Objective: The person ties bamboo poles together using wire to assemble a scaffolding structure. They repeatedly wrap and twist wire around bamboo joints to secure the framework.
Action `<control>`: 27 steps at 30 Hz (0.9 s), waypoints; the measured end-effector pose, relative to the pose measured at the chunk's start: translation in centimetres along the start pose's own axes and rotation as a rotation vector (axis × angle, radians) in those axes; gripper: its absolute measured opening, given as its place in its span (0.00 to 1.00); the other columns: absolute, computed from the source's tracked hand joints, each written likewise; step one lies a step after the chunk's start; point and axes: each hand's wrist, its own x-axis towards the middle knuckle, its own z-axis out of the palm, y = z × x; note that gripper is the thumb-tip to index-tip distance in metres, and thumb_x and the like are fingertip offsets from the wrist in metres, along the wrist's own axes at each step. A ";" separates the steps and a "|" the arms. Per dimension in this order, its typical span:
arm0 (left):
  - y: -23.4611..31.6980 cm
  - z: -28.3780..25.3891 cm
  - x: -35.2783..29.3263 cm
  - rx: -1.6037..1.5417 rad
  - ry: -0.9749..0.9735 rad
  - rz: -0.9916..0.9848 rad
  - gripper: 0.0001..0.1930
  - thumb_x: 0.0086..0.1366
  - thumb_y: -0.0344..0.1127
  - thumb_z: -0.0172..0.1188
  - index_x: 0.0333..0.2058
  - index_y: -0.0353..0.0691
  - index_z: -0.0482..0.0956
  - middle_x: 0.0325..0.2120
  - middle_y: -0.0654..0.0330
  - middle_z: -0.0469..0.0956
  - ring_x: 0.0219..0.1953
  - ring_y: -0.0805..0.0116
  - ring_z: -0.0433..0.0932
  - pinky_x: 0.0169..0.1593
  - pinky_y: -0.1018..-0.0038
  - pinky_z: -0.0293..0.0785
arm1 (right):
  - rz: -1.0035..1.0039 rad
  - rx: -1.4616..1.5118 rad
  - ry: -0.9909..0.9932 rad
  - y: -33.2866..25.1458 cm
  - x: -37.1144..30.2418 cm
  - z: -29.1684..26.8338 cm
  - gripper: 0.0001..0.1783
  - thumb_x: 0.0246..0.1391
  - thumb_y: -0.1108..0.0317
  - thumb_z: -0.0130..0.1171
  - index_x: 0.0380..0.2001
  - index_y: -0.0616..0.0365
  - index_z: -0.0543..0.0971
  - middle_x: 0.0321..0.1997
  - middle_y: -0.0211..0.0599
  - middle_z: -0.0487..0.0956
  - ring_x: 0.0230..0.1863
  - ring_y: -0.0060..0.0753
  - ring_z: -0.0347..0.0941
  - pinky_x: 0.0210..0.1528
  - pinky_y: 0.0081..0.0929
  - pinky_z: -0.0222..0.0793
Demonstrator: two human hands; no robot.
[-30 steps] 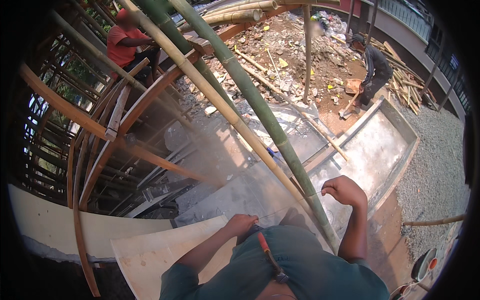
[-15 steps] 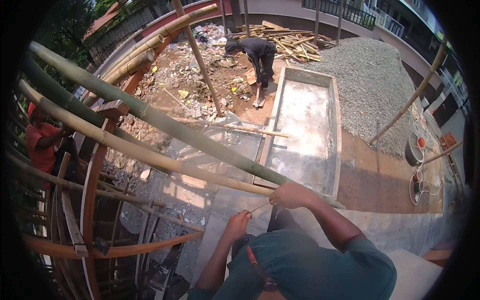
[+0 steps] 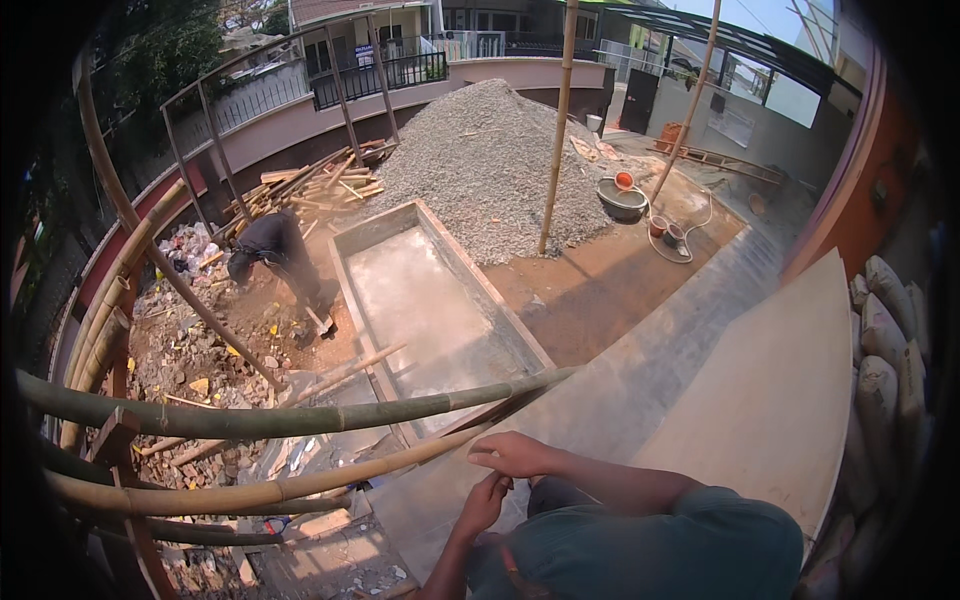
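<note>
Close together in front of my body, both hands are near the end of a tan bamboo pole. My right hand is above, its fingers bent and closed, pointing left. Just below it, my left hand is closed with the fingertips up by the right hand. Whatever lies in the fingers is too small or hidden to make out. A thicker green bamboo pole runs across beyond the tan one, and its tip passes above my right hand.
Beyond the poles lies a concrete-rimmed rectangular basin. A person in dark clothes bends over rubble with a long-handled tool. Farther back rises a gravel heap. At right are a pale board, stacked sacks and an upright bamboo pole.
My view has swung right and up, bringing the board and sacks into sight. My hands have drawn together; the thin strand stretched between them earlier can no longer be made out.
</note>
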 end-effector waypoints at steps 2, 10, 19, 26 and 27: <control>-0.1 0.5 0.4 0.019 -0.049 -0.017 0.13 0.74 0.37 0.45 0.39 0.34 0.75 0.30 0.57 0.76 0.33 0.68 0.73 0.40 0.69 0.70 | 0.156 0.049 -0.050 -1.9 -1.8 -0.5 0.25 0.64 0.47 0.51 0.47 0.58 0.79 0.38 0.49 0.81 0.37 0.44 0.81 0.42 0.38 0.75; 0.4 2.9 3.0 0.119 0.002 -0.066 0.14 0.74 0.38 0.47 0.37 0.33 0.77 0.26 0.55 0.77 0.29 0.61 0.75 0.38 0.68 0.71 | -0.277 -0.355 0.087 4.6 -4.4 -4.1 0.15 0.59 0.58 0.53 0.42 0.55 0.82 0.34 0.45 0.82 0.40 0.49 0.79 0.43 0.45 0.72; 3.1 7.2 4.9 0.395 0.057 -0.061 0.12 0.73 0.38 0.49 0.39 0.39 0.79 0.25 0.51 0.76 0.27 0.59 0.75 0.37 0.68 0.71 | 0.013 -0.268 -0.162 11.5 -8.9 -13.9 0.15 0.59 0.57 0.55 0.44 0.50 0.83 0.37 0.35 0.83 0.44 0.40 0.80 0.46 0.38 0.72; 2.4 9.9 7.0 0.416 0.055 -0.128 0.13 0.73 0.37 0.49 0.37 0.38 0.80 0.27 0.48 0.78 0.31 0.55 0.79 0.41 0.67 0.73 | -0.119 -0.554 -0.189 14.5 -7.6 -8.2 0.15 0.57 0.61 0.55 0.45 0.54 0.81 0.39 0.45 0.82 0.44 0.49 0.79 0.47 0.46 0.72; 2.2 10.4 7.0 0.395 0.053 -0.104 0.12 0.73 0.37 0.49 0.38 0.38 0.80 0.27 0.48 0.78 0.31 0.55 0.79 0.41 0.67 0.73 | -0.159 -0.507 -0.139 15.4 -8.2 -8.4 0.15 0.56 0.62 0.55 0.44 0.54 0.81 0.36 0.44 0.82 0.42 0.48 0.79 0.45 0.45 0.72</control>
